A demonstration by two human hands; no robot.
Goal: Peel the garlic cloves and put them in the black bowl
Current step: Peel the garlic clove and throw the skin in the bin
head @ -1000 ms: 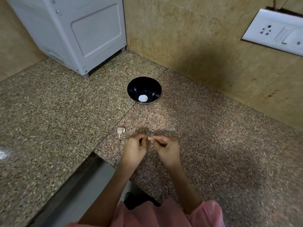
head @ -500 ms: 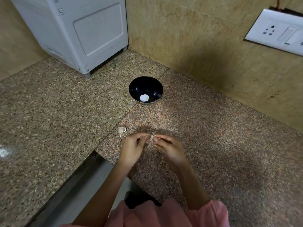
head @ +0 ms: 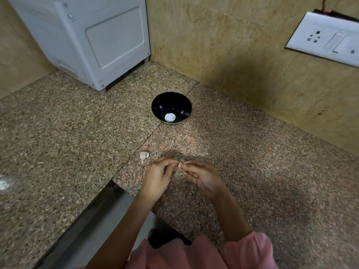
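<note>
**Both hands pinch one garlic clove at the counter's front edge**

The left hand [head: 158, 176] and the right hand [head: 202, 177] meet fingertip to fingertip just above the speckled granite counter [head: 58, 142], close to the inner corner where its front edge steps back. Between them sits a small pale garlic clove [head: 179, 165]. Each hand pinches it with curled fingers and thumb, the left from one side and the right from the other. A thin sliver of pale skin sticks out at the right hand's fingertips; how much skin the clove wears is too small to tell.

Just beside the left hand, toward the counter's left, a second piece of garlic [head: 143, 156] lies on the stone in its papery skin, apart from the fingers.

The black bowl [head: 171, 108] stands upright farther back, well apart from the hands and near the back edge where the counter meets the tiled wall. On its bottom lies a pale round patch [head: 170, 117] — clove or label, I cannot tell.

A white appliance [head: 87, 39] fills the back left corner. A white socket plate [head: 326, 39] hangs on the wall at the right, and a pink sleeve [head: 250, 251] covers the right upper arm.
</note>
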